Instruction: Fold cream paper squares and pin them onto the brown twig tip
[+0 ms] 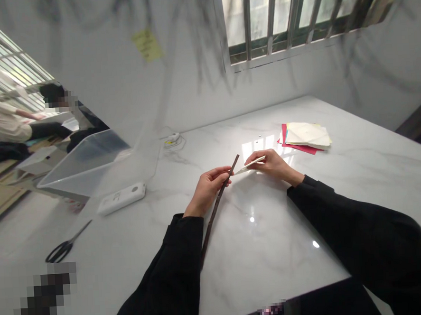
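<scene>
My left hand (207, 190) is closed round a long thin dark stick (217, 207) that runs from near my left sleeve up to a tip above the fingers. My right hand (273, 165) pinches a small folded piece of cream paper (250, 165), whose pointed end reaches toward the top of the stick. Both hands hover just above a white marble table (273, 248). Black sleeves cover both arms.
A stack of coloured paper sheets (305, 136) lies beyond my right hand. Left of my hands are a white remote-like box (122, 198), black scissors (64, 247), a clear plastic tub (86, 165) and a small white device with a cable (172, 140). Two people sit at far left.
</scene>
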Demonstrator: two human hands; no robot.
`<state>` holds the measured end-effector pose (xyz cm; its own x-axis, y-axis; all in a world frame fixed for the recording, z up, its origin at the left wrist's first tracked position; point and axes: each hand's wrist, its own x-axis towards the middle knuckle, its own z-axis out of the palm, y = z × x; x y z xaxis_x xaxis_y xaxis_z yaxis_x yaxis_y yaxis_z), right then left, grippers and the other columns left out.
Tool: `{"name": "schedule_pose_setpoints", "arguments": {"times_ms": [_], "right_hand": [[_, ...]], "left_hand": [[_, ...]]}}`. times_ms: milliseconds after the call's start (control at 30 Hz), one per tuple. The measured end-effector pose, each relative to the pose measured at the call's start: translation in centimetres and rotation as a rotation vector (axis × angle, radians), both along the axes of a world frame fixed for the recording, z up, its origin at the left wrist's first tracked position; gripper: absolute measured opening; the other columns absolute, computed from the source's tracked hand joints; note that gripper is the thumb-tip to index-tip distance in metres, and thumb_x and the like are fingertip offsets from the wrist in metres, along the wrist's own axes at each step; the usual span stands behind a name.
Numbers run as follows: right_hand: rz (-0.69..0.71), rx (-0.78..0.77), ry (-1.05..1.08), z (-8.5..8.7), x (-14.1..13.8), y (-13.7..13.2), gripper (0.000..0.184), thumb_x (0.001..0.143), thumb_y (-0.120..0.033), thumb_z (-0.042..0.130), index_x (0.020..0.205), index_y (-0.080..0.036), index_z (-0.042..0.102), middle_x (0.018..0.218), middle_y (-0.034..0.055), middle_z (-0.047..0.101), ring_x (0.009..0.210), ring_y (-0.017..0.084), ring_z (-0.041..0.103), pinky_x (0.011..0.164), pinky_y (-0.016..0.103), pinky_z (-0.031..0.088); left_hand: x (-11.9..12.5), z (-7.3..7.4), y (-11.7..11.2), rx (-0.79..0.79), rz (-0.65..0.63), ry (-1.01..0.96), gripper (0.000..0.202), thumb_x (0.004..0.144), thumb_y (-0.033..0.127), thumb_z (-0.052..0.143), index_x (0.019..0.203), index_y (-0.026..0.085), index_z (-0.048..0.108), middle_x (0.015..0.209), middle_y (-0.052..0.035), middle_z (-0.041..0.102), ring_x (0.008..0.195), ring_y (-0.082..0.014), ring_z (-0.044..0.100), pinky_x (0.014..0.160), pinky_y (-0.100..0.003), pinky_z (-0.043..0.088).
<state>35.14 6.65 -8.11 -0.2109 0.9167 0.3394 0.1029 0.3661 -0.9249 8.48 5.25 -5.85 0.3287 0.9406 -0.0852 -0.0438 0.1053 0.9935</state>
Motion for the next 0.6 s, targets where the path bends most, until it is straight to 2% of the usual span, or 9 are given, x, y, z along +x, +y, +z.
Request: {"name": "schedule_pose_setpoints", "arguments": {"times_ms": [100, 200, 300, 467, 600], "right_hand": [[0.001, 0.117, 0.003, 0.6, -0.1, -0.4, 0.027, 0.083, -0.050, 0.089, 0.090, -0.024, 0.085, 0.104, 0.0084, 0.082, 0.101, 0.027, 0.075, 0.097, 0.042, 0.056], [0.011, 0.154, 0.014, 1.1, -0.1, -0.6, 0.024, 0.083, -0.050, 0.089, 0.088, -0.027, 0.086, 0.110, 0.0085, 0.081, 0.109, 0.028, 0.075, 0.103, 0.044, 0.056], [0.024, 0.127, 0.015, 1.3, 0.1, -0.6, 0.025, 0.083, -0.052, 0.089, 0.090, -0.028, 0.086, 0.107, 0.0081, 0.082, 0.105, 0.029, 0.075, 0.099, 0.045, 0.056], [0.044, 0.048, -0.020, 1.1, 0.2, -0.6, 0.029, 0.084, -0.053, 0.088, 0.090, -0.024, 0.084, 0.096, 0.0062, 0.081, 0.086, 0.024, 0.072, 0.083, 0.039, 0.055], [0.057, 0.021, 0.012, 1.1, 0.1, -0.6, 0.028, 0.083, -0.049, 0.089, 0.090, -0.023, 0.084, 0.096, 0.0063, 0.081, 0.085, 0.023, 0.071, 0.081, 0.037, 0.052]], "left_hand": [[0.1, -0.1, 0.1, -0.048, -0.064, -0.013, 0.045, 0.075, 0.039, 0.094, 0.113, 0.017, 0.085, 0.112, -0.0131, 0.082, 0.083, -0.0148, 0.071, 0.081, -0.029, 0.057], [-0.1, -0.3, 0.2, -0.060, -0.094, -0.036, 0.042, 0.075, 0.038, 0.095, 0.111, 0.019, 0.086, 0.111, -0.0122, 0.082, 0.080, -0.0137, 0.069, 0.079, -0.028, 0.058], [-0.3, -0.2, 0.3, -0.066, -0.115, -0.066, 0.041, 0.074, 0.036, 0.095, 0.109, 0.018, 0.086, 0.108, -0.0112, 0.081, 0.077, -0.0122, 0.067, 0.078, -0.027, 0.057], [-0.5, 0.4, 0.2, -0.108, -0.070, -0.147, 0.048, 0.075, 0.030, 0.096, 0.119, 0.020, 0.082, 0.107, -0.0085, 0.079, 0.082, -0.0109, 0.068, 0.079, -0.023, 0.055], [-0.5, 1.1, -0.2, -0.121, -0.100, -0.172, 0.053, 0.073, 0.028, 0.097, 0.123, 0.020, 0.080, 0.103, -0.0066, 0.077, 0.080, -0.0099, 0.066, 0.078, -0.022, 0.054]]}}
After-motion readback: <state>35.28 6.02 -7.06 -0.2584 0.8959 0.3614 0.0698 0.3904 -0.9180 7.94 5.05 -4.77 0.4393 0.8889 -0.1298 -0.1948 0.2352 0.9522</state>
